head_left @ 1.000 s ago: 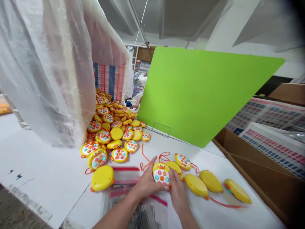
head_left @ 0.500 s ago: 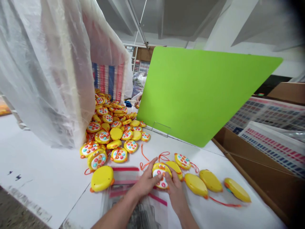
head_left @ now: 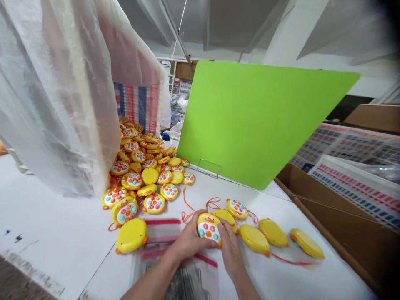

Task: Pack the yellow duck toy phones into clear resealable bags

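Note:
A yellow duck-shaped toy (head_left: 208, 228) with coloured buttons is held face up between both hands, low over the white table (head_left: 56, 233). My left hand (head_left: 186, 241) grips its left side, thumb on top. My right hand (head_left: 229, 246) grips its right side. Under my wrists lies a stack of clear zip bags with pink strips (head_left: 165, 246). To the right a row of several more yellow toys (head_left: 254, 238) lies, some face down, with orange cords (head_left: 287, 261).
A big heap of the same yellow toys (head_left: 140, 166) spills from a clear plastic sack (head_left: 62, 91) at the left. A green board (head_left: 256, 121) stands on a wire stand behind. Cardboard boxes with printed sheets (head_left: 350, 175) flank the right edge.
Both hands keep hold of the same toy; it has shifted slightly and my left thumb has come off its buttons. The view has drifted a little.

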Available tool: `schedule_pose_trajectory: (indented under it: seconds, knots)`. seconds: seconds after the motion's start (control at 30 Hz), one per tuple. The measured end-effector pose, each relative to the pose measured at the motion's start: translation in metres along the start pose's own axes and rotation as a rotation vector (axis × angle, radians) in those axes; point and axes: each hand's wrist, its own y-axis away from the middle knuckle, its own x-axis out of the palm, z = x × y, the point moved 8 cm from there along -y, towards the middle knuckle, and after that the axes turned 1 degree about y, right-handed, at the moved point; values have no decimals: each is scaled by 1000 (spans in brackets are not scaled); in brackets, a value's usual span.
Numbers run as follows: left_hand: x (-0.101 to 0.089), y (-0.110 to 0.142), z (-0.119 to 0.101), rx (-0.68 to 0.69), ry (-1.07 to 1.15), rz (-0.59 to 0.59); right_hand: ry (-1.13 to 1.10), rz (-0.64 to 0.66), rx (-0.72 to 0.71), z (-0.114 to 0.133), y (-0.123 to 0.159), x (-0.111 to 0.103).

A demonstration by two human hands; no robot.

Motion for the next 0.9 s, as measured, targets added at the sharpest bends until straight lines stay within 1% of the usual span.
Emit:
schedule_pose_trajectory:
  seconds: [0.07,0.13,0.2,0.27,0.33,0.4,0.43,0.47,0.53,0.67,0.73,0.77,0.83,0.9]
  knots:
    - [3,0,-2,39,-42,19,38,-53,-10,-2,-4,-7]
    - [4,0,-2,56,-66,29,52,-72,0,-2,-7,-10]
    - [5,-1,0,39,-39,38,62,-45,-2,6,-6,-8]
    - [7,-2,2,-1,26,69,80,4,-24,18,-1,-5]
    - [9,-2,3,-43,69,99,119,44,-65,33,7,-6]
    - [10,-3,3,-81,77,113,183,48,-106,44,16,-17]
    - [11,-3,2,-99,79,120,226,33,-120,47,20,-28]
    - [11,-4,2,-112,80,122,279,3,-127,47,26,-43]
    - [12,-4,2,-149,74,133,412,-104,-124,43,39,-85]
    - [11,-4,4,-198,65,143,731,-376,-80,28,72,-197]
    - [12,-3,7,-214,60,148,912,-471,-39,20,86,-251]
    - [12,-3,7,-216,53,150,1007,-498,-16,17,90,-273]
    - [12,-4,9,-211,37,152,1181,-516,34,8,95,-305]
    - [11,-5,10,-210,25,155,1323,-502,85,-1,94,-322]
